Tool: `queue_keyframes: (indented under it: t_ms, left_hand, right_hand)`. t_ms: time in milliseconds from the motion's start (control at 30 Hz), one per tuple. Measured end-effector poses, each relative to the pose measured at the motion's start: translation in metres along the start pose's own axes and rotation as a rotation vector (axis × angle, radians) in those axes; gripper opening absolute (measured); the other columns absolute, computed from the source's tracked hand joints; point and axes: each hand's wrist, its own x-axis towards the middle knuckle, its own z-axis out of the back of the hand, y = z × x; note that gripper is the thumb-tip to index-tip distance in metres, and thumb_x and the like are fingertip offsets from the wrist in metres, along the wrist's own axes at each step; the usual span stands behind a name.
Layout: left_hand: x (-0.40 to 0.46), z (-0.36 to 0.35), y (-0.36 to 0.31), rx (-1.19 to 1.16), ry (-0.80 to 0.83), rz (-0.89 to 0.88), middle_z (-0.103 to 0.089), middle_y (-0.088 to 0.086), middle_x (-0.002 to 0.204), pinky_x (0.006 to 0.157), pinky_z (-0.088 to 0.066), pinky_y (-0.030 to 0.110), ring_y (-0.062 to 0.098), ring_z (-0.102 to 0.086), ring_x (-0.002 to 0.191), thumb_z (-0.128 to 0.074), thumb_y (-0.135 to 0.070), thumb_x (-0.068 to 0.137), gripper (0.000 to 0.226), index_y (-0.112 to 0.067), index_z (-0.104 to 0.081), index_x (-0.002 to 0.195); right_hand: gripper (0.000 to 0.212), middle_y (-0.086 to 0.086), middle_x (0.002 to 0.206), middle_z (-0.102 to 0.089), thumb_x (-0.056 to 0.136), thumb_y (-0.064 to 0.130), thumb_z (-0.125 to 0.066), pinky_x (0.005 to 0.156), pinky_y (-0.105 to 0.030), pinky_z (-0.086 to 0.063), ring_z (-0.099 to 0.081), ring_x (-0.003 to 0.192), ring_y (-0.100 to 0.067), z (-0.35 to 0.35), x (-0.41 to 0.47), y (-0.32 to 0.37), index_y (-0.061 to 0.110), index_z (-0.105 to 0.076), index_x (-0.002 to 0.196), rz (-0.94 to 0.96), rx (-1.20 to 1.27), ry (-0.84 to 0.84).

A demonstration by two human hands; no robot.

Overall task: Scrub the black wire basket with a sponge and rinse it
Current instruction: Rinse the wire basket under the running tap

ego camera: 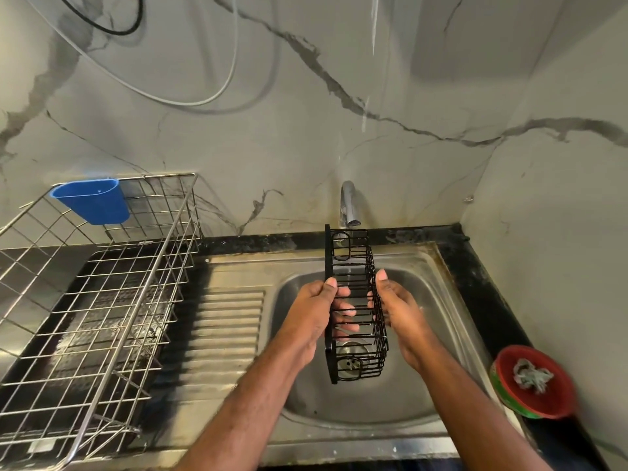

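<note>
Black wire basket [353, 266], one, hangs over the steel sink [418, 399] below its single tap [350, 207]; left hand [314, 314] and right hand [401, 311] fingers clamp its two long sides.

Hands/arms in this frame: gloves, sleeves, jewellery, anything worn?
Nothing worn that shows. The left hand and right hand are bare, with no gloves and no visible rings. Both forearms are bare down to the frame edge, with no sleeves, watch or bands. Fingernails are short and unpainted.
</note>
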Motion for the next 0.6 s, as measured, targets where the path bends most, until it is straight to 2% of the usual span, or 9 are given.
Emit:
queue_keyframes:
  t_ms: [200, 367, 467, 600]
  left_hand:
    - [0.005, -0.005, 0.004, 0.040, 0.013, -0.014, -0.069, 0.007, 0.074, 0.052, -0.058, 0.029, 0.021, -0.070, 0.053, -0.045, -0.036, 0.107, 0.036, -0.008, -0.068, 0.109]
    - [0.008, -0.008, 0.004, 0.103, 0.017, -0.024, -0.067, 0.008, 0.073, 0.047, -0.056, 0.027, 0.019, -0.067, 0.049, -0.042, -0.034, 0.107, 0.036, -0.008, -0.066, 0.111]
    - [0.009, -0.006, 0.006, 0.170, 0.025, -0.053, -0.067, 0.007, 0.075, 0.046, -0.055, 0.025, 0.017, -0.068, 0.050, -0.041, -0.032, 0.108, 0.034, -0.010, -0.065, 0.113]
    - [0.008, -0.007, 0.004, 0.206, 0.023, -0.076, -0.067, 0.007, 0.075, 0.045, -0.054, 0.024, 0.016, -0.067, 0.051, -0.041, -0.031, 0.108, 0.030, -0.012, -0.064, 0.114]
  right_hand:
    - [0.049, -0.004, 0.107, -0.074, 0.094, 0.062, -0.048, 0.078, -0.028, -0.048, -0.069, 0.103, -0.021, 0.009, -0.003, -0.005, 0.021, -0.067, 0.113, -0.025, 0.005, -0.040]
    - [0.048, 0.001, 0.108, -0.072, 0.092, 0.063, -0.049, 0.078, -0.029, -0.047, -0.066, 0.099, -0.013, 0.012, -0.007, -0.006, 0.023, -0.060, 0.118, -0.027, 0.001, -0.063]
    - [0.061, 0.000, 0.118, -0.066, 0.081, 0.074, -0.051, 0.087, -0.035, -0.051, -0.062, 0.111, -0.016, 0.015, -0.008, -0.011, 0.027, -0.055, 0.120, -0.030, -0.038, -0.064]
    - [0.070, 0.002, 0.122, -0.062, 0.079, 0.075, -0.051, 0.085, -0.034, -0.051, -0.059, 0.114, -0.015, 0.016, -0.009, -0.012, 0.024, -0.051, 0.127, -0.018, -0.066, -0.063]
